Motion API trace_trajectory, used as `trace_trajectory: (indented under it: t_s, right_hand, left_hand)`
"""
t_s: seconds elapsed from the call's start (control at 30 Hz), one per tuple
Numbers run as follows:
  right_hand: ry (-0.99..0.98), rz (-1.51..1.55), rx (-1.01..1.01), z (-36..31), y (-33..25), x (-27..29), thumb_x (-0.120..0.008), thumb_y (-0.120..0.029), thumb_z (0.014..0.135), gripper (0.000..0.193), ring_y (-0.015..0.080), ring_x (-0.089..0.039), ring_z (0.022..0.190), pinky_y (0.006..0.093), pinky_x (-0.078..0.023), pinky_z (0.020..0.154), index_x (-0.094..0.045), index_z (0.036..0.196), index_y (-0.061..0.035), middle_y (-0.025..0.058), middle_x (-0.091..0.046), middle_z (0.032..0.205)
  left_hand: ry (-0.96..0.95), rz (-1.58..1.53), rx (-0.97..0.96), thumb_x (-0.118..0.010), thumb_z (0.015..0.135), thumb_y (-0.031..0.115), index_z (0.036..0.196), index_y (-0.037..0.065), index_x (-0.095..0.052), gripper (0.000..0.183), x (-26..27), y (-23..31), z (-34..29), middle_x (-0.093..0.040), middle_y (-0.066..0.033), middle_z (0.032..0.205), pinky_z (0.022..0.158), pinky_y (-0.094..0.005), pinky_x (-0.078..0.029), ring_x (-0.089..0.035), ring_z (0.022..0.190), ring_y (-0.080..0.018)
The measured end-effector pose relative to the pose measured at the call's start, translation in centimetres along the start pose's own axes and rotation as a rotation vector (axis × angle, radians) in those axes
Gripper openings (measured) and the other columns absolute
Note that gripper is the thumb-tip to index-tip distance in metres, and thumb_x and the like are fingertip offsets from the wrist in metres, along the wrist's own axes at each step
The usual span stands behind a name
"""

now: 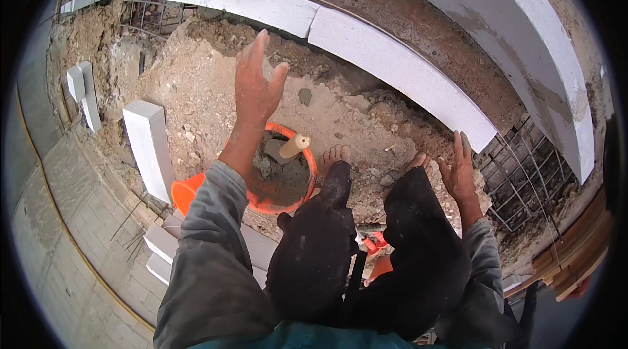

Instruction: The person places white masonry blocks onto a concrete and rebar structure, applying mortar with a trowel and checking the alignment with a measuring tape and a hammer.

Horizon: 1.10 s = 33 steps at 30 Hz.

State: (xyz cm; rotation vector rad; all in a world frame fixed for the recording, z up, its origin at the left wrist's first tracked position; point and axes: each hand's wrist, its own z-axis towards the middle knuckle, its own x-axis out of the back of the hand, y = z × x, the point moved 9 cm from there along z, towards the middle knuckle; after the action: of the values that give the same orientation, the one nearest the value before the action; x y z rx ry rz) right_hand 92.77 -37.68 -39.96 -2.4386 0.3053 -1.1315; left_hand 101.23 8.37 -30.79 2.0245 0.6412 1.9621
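My left hand (257, 84) is held out over the sandy ground with thumb and fingers apart, holding nothing. It is short of a row of white blocks. The left block (242, 1) of that row meets the right block (399, 68) end to end. My right hand (460, 172) is at the right block's near end, fingers stretched out; whether the fingertips touch it I cannot tell. Below my left forearm stands an orange bucket (311, 164) of grey mortar (278, 189). A tool's wooden handle (296, 145) sticks up from it; its lower part is in the mortar.
A taller block wall (523, 48) runs beyond the row, with a thin string along the blocks. Rebar mesh (526, 169) lies at the right. Loose white blocks (149, 146) and an orange cone-shaped object (186, 191) are at the left. Wooden boards (579, 251) lie lower right.
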Motion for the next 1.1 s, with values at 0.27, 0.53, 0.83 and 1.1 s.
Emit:
trace_trajectory:
  t_s: [0.27, 0.53, 0.83, 1.1]
  right_hand:
    - [-0.270, 0.047, 0.023, -17.3, 4.6, -1.2, -0.071, -0.010, 0.085, 0.075, 0.0422, -0.053, 0.121, 0.0420, -0.055, 0.091, -0.032, 0.148, -0.0046, 0.0286, -0.045, 0.137]
    - [-0.345, 0.084, 0.082, -22.0, -4.5, 6.0, -0.066, -0.019, 0.092, 0.056, 0.0404, -0.056, 0.117, 0.0448, -0.049, 0.097, -0.044, 0.140, 0.0000, 0.0242, -0.056, 0.129]
    - [-0.435, -0.055, -0.161, -23.2, -7.6, 10.9, -0.065, -0.029, 0.093, 0.056, 0.0376, -0.055, 0.121, 0.0428, -0.053, 0.093, -0.048, 0.135, 0.0039, 0.0262, -0.053, 0.131]
    - [-0.309, 0.035, -0.107, -18.1, -9.5, 6.8, -0.066, -0.013, 0.090, 0.049, 0.0312, -0.061, 0.108, 0.0374, -0.056, 0.083, -0.050, 0.134, 0.0013, 0.0219, -0.052, 0.130]
  left_hand:
    - [0.248, -0.089, 1.198, -0.074, 0.083, 0.024, 0.147, -0.009, -0.029, 0.085, 7.3, -18.4, -38.2, -0.056, -0.0283, 0.129, 0.102, -0.0418, -0.044, -0.057, 0.118, -0.0323]
    - [0.369, -0.871, 1.453, -0.066, 0.078, 0.005, 0.089, -0.001, -0.066, 0.012, -1.1, -13.3, -40.9, -0.065, -0.0069, 0.081, 0.067, -0.0320, -0.049, -0.060, 0.070, -0.0152]
    - [0.801, -1.243, 1.524, -0.067, 0.082, 0.005, 0.101, 0.001, -0.057, 0.022, 9.8, -18.9, -41.1, -0.061, -0.0082, 0.090, 0.060, -0.0337, -0.050, -0.061, 0.076, -0.0177]
    - [1.113, -1.206, 1.666, -0.060, 0.093, 0.010, 0.126, -0.005, -0.044, 0.040, 7.5, -33.9, -39.5, -0.054, -0.0190, 0.118, 0.087, -0.0466, -0.060, -0.060, 0.109, -0.0320]
